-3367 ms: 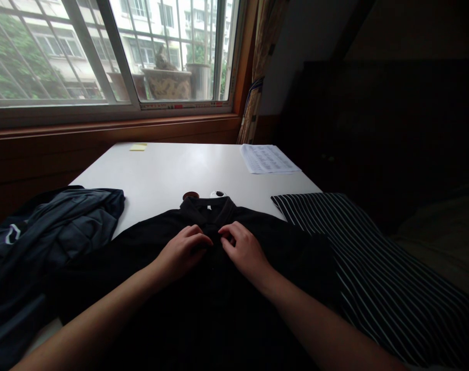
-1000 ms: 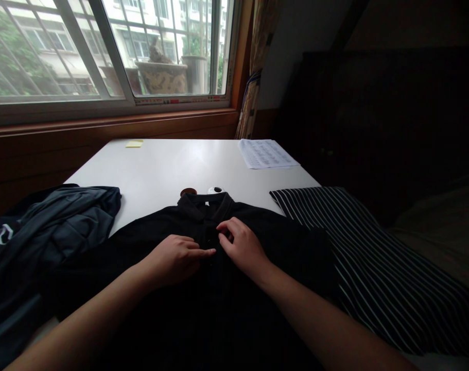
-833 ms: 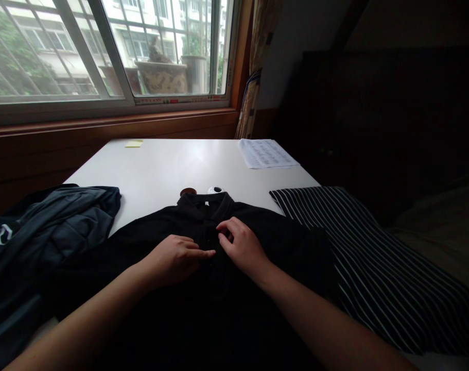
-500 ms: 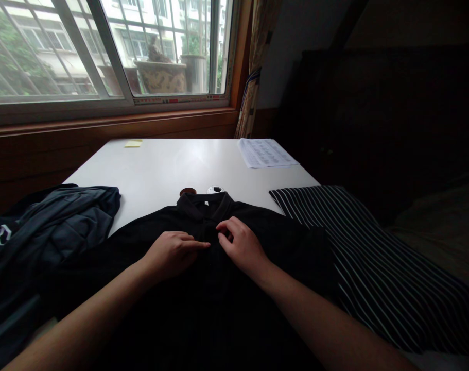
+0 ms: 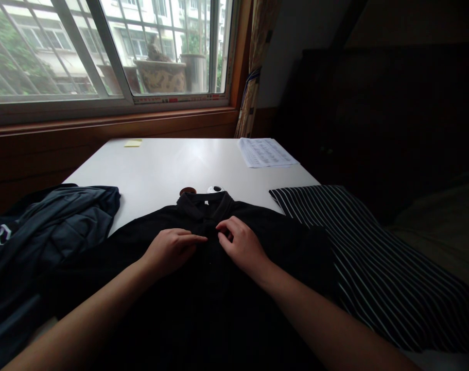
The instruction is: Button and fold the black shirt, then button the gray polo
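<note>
A black polo shirt [image 5: 153,309] lies face up in front of me, its collar [image 5: 221,207] at the far end and a small white label inside the neck. My left hand [image 5: 172,250] rests on the chest of the shirt, index finger stretched toward the front placket and the other fingers curled loosely beneath. Just right of the placket, below the collar, my right hand [image 5: 240,242] has thumb and index finger bent close together at the dark cloth, seemingly pinching it. The fine detail between those fingertips is lost in the dark fabric.
Dark blue-grey clothing [image 5: 75,216] is heaped at left; a black-and-white striped cloth [image 5: 353,232] lies at right. Beyond the collar are a brown round object [image 5: 187,190] and a white-and-black one [image 5: 215,189]. Printed sheets [image 5: 267,153] and a yellow note [image 5: 133,143] lie on the white table [image 5: 176,165].
My left index fingertip has shifted slightly up and left, away from the placket's middle. The right hand and the shirt look unmoved.
</note>
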